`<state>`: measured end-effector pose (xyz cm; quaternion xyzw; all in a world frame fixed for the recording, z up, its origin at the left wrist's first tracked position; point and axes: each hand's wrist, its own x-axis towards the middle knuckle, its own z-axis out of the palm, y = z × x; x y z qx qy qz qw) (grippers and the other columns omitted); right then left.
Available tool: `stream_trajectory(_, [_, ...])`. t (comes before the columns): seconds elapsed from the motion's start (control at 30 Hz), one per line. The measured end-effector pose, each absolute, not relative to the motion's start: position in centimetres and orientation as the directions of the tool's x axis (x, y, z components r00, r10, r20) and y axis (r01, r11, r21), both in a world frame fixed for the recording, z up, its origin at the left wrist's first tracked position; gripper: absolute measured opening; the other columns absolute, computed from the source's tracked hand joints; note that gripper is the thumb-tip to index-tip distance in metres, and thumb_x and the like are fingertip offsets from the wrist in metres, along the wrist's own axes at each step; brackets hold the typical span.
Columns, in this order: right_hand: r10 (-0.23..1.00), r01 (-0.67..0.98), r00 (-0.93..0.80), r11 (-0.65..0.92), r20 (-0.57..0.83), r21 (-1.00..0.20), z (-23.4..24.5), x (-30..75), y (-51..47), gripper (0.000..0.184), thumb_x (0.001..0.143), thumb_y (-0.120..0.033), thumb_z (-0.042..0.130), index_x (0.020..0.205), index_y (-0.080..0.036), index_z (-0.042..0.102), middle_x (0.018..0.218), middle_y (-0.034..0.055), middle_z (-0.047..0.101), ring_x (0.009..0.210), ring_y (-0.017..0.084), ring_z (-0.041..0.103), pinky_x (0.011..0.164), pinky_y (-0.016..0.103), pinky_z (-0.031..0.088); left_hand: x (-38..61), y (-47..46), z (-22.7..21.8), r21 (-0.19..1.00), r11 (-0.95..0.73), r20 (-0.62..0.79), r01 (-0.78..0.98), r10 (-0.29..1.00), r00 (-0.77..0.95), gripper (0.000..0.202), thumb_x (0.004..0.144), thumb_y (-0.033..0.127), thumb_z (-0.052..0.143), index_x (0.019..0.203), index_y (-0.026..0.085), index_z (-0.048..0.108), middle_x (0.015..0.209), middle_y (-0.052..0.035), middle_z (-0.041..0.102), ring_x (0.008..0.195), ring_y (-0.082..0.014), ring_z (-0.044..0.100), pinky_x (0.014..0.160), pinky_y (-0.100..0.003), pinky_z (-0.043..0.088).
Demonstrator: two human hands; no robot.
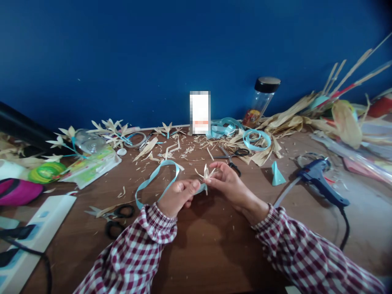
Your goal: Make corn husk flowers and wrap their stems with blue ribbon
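Between the fingertips of my right hand [228, 181] is a small corn husk flower [206, 173], its pale pointed petals spread upward. My left hand [180, 196] is closed on a light blue ribbon [174, 165]; a loop of it trails away behind that hand onto the table. A short stretch of the ribbon runs from the left thumb to the base of the flower, where the two hands nearly meet. Black-handled scissors [114, 216] lie beside my left forearm. Farther back, a second pair of scissors [234, 157] rests just beyond my right hand.
A blue glue gun [323, 179] and a folded light blue piece [277, 173] lie to the right. The power strip [43, 237] is at the left. Husk scraps, finished flowers [112, 128], ribbon coils [256, 140] and a lidded bottle [261, 100] line the blue wall.
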<state>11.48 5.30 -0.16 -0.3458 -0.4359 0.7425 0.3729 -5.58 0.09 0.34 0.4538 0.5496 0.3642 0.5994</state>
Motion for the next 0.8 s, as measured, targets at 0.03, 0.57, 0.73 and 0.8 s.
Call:
stream_trajectory(0.03, [0.848,-0.239,-0.495,-0.344,-0.191,-0.908,-0.2,11.54,5.35,0.047,0.064,-0.027,0.075,0.097,-0.022,0.042,0.062,-0.0085,0.057,0.053,0.007,0.052,0.052,0.02,0.037,-5.81,0.15,0.32,0.941,0.33,-0.337,0.081,0.937,0.095,0.044,0.074,0.056,0.054,0.072,0.013,0.062,0.056,0.0025,0.044,0.049,-0.0076,0.039,0.04,-0.018,0.029])
stream_trajectory(0.57, [0.783,-0.146,-0.608,-0.277,-0.135,-0.95,-0.16,11.88,5.58,0.038,0.068,-0.023,0.072,0.094,-0.021,0.043,0.063,-0.007,0.056,0.056,0.008,0.051,0.054,0.021,0.037,-6.11,0.31,0.29,0.896,0.41,-0.435,0.167,0.887,0.157,0.028,0.067,0.034,0.061,0.084,0.012,0.069,0.043,0.0076,0.038,0.035,-0.0028,0.023,0.036,-0.019,0.017])
stream_trajectory(0.73, [0.76,-0.112,-0.632,-0.283,-0.152,-0.953,0.05,11.96,5.54,0.039,0.068,-0.02,0.07,0.095,-0.021,0.042,0.062,-0.0067,0.057,0.054,0.009,0.051,0.052,0.02,0.036,-6.3,0.13,-0.19,0.908,0.376,-0.405,0.186,0.902,0.152,0.024,0.067,0.03,0.057,0.08,0.013,0.069,0.045,0.0059,0.042,0.036,-0.0037,0.028,0.037,-0.019,0.02])
stream_trajectory(0.8, [0.768,-0.096,-0.621,-0.272,-0.156,-0.957,0.02,11.98,5.59,0.04,0.068,-0.02,0.07,0.095,-0.021,0.042,0.061,-0.007,0.057,0.053,0.008,0.05,0.051,0.02,0.036,-6.42,0.05,-0.16,0.914,0.35,-0.383,0.205,0.911,0.154,0.025,0.067,0.03,0.058,0.081,0.013,0.069,0.046,0.0052,0.045,0.038,-0.0044,0.031,0.038,-0.019,0.023])
